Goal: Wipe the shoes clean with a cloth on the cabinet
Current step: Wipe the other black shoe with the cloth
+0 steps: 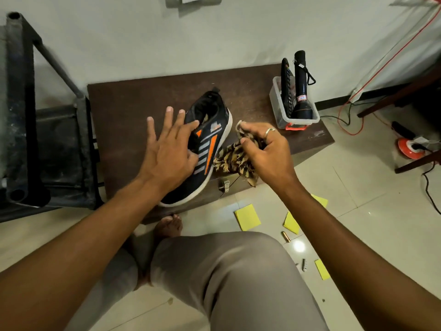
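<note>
The shoe (211, 149) is lying on the brown cabinet (124, 111), towards its front edge, with its toe reaching that edge. Its long axis is running diagonally: the toe is pointing back at the person and to the left, and the heel is pointing away, toward the wall and to the right. The striped side and white sole rim are facing right, toward the wiping hand, likely so that flank is easy to reach.

The left hand (167, 149) is resting flat on the upper with fingers spread and straight, grasping nothing, apparently pinning the shoe so it won't slide under rubbing. The right hand (267, 151) is clutching a bunched patterned cloth (231, 161) just beside the striped side. Whether the cloth is touching the shoe is unclear; its loose end is trailing past the cabinet's front.
</note>
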